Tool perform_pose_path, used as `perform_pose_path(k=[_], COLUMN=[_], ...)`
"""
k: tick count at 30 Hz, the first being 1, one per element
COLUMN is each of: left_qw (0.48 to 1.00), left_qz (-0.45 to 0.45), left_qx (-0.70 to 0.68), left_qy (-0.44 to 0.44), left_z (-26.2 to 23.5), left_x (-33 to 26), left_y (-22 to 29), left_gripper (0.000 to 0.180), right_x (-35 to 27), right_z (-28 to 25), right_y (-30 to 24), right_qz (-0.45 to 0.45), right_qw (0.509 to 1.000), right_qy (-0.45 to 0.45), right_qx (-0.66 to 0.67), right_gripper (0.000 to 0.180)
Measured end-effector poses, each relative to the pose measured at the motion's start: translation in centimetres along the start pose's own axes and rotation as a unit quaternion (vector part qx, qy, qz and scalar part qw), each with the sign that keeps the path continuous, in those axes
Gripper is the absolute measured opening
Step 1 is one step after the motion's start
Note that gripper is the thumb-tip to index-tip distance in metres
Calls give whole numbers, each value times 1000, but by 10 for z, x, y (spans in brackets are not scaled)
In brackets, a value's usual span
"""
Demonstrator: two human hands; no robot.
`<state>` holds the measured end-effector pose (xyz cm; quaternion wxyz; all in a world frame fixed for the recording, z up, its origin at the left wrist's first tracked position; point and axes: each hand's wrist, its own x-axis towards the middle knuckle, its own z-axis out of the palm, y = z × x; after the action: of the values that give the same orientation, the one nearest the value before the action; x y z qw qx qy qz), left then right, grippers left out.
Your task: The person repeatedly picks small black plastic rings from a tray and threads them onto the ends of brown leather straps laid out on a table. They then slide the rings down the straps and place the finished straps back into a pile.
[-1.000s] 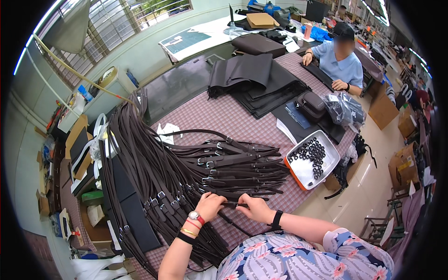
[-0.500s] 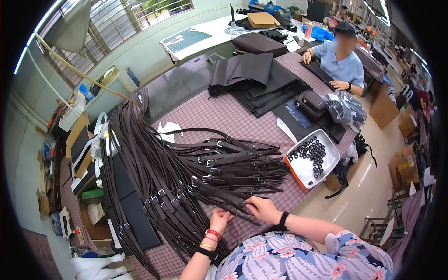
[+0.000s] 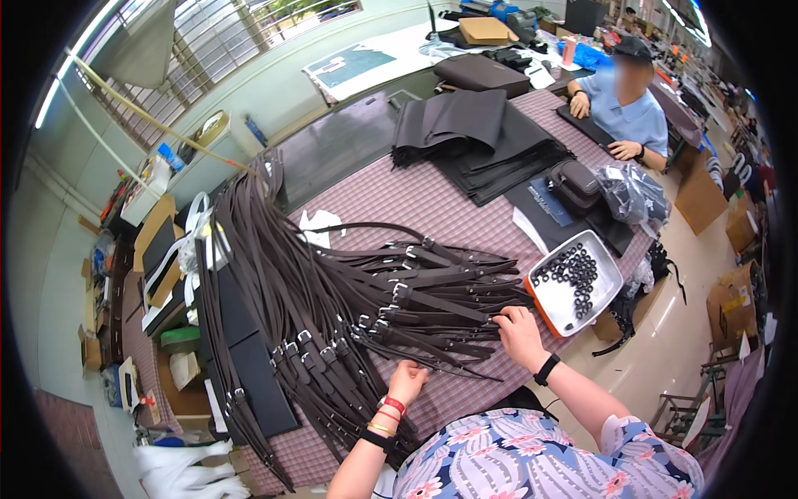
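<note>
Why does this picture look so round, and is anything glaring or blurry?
Head view: black surrounds the rounded image, typical of a fisheye lens; pale glare marks the glossy floor, and the dark panel shines. Also head view: a blurred patch covers the co-worker's face, while the dark straps look fairly crisp.

The checked tabletop (image 3: 453, 218) bears a spread of dark buckled straps (image 3: 320, 287), a crumpled white scrap (image 3: 318, 229), a stack of black sheets (image 3: 453, 125) and a white tray (image 3: 555, 298).

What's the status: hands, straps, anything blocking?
Right hand at strap ends, left hand near others; grips unclear. Buckled straps spread over table. Nothing blocking; white tray beside right hand.
</note>
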<state>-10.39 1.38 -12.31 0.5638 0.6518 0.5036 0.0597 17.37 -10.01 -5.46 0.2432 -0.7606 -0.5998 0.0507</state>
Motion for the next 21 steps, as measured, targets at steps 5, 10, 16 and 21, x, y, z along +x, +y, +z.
perform_pose_path(k=[5, 10, 16, 21], left_qw=[924, 798, 806, 816], left_qz=[231, 256, 271, 276], left_qx=[300, 544, 524, 505], left_qy=[55, 33, 51, 47], left_z=[-36, -46, -59, -63], left_x=[-83, -105, -117, -122], left_y=[17, -16, -21, -27], left_gripper=[22, 30, 35, 32], right_x=[8, -14, -10, -4], right_z=[4, 95, 169, 191], right_y=[-65, -118, -178, -205], right_qz=[-115, -89, 30, 160], right_qw=[985, 883, 918, 877], right_qy=[-21, -300, -249, -316], right_qx=[126, 350, 306, 325], right_gripper=[24, 29, 39, 42])
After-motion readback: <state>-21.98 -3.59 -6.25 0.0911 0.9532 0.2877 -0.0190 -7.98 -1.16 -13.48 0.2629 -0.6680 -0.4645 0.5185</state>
